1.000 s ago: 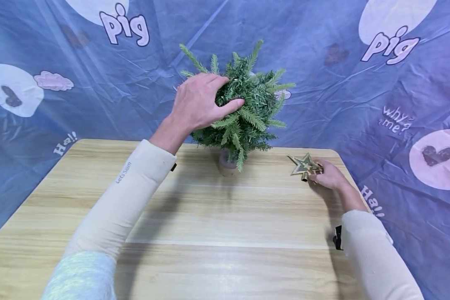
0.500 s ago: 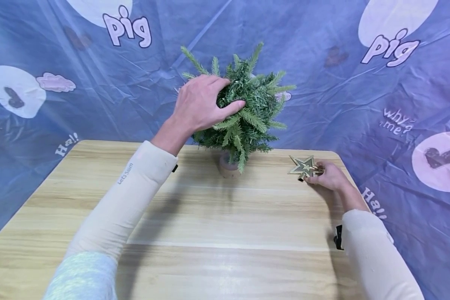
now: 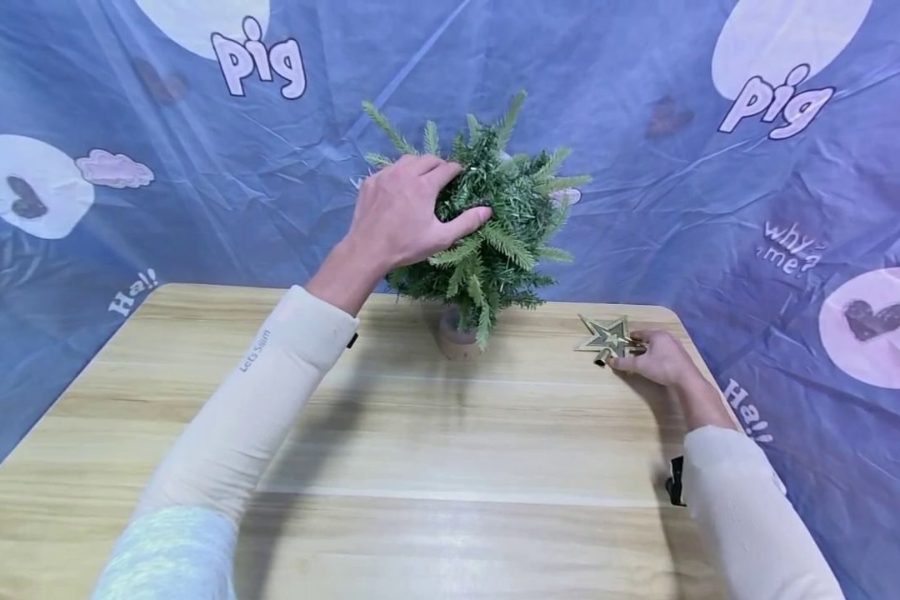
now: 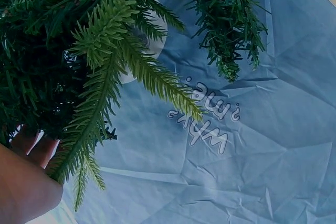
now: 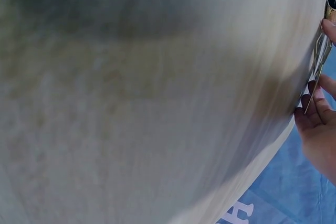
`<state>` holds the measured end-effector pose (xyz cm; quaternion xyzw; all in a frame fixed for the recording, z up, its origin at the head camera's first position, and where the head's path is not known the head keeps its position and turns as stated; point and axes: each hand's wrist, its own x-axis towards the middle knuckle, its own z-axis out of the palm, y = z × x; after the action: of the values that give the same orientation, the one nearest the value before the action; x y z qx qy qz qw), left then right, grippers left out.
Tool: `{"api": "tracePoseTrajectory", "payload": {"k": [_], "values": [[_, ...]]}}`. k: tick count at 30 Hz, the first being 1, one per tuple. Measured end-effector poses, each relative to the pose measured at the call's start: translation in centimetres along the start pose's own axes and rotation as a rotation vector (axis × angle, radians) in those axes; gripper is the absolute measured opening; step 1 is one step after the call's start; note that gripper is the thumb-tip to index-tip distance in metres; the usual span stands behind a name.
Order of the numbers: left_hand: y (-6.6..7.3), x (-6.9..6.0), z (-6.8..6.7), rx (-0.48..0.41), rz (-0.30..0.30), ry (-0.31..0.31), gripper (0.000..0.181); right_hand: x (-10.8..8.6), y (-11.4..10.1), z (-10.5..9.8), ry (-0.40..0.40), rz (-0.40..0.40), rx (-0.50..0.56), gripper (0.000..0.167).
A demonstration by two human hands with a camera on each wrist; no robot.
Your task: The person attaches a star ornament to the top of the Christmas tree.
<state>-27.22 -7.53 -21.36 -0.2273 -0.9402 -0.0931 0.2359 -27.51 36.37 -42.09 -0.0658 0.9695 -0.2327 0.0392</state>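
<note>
A small artificial Christmas tree [image 3: 506, 233] stands upright at the back of the table, its round base [image 3: 459, 340] showing below the branches. My left hand [image 3: 401, 212] grips its upper left side, thumb in front and the other fingers partly hidden in the needles. In the left wrist view, green branches [image 4: 100, 77] spread past the left hand [image 4: 26, 182]. Near the right back corner, my right hand [image 3: 663, 358] pinches a gold star tree topper [image 3: 609, 337] low over the table. The star [image 5: 317, 56] is seen edge-on in the right wrist view, with its tube opening visible.
The pale wooden table [image 3: 420, 442] fills the lower view. A blue printed cloth [image 3: 615, 92] hangs close behind and along both sides. The right hand is near the table's right edge. A black strap [image 3: 675, 481] shows at the right sleeve.
The gold star has turned slightly in my right hand, and its tube has swung a little to the left. My left hand keeps its grip on the tree. The head view has shifted slightly.
</note>
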Motion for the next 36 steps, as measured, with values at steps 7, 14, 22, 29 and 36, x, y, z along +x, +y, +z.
{"api": "tracePoseTrajectory", "payload": {"k": [7, 14, 22, 29, 36], "values": [[-0.1, -0.1, 0.2, -0.004, 0.01, 0.016, 0.084, -0.2, -0.4, -0.2, -0.013, 0.018, 0.006, 0.087], [-0.1, -0.1, 0.3, 0.006, 0.006, 0.017, 0.085, -0.3, -0.9, -0.3, -0.026, 0.026, 0.007, 0.089], [0.2, 0.1, 0.3, 0.003, -0.007, 0.005, 0.086, -0.7, -1.4, -0.5, -0.019, 0.039, 0.012, 0.089], [0.2, 0.1, 0.3, -0.002, -0.015, 0.009, 0.086, -0.8, -1.7, -0.6, 0.011, 0.039, 0.037, 0.089], [0.1, 0.0, 0.3, -0.007, -0.036, 0.002, 0.087, -0.7, -1.9, -0.6, 0.05, 0.017, 0.044, 0.088]]}}
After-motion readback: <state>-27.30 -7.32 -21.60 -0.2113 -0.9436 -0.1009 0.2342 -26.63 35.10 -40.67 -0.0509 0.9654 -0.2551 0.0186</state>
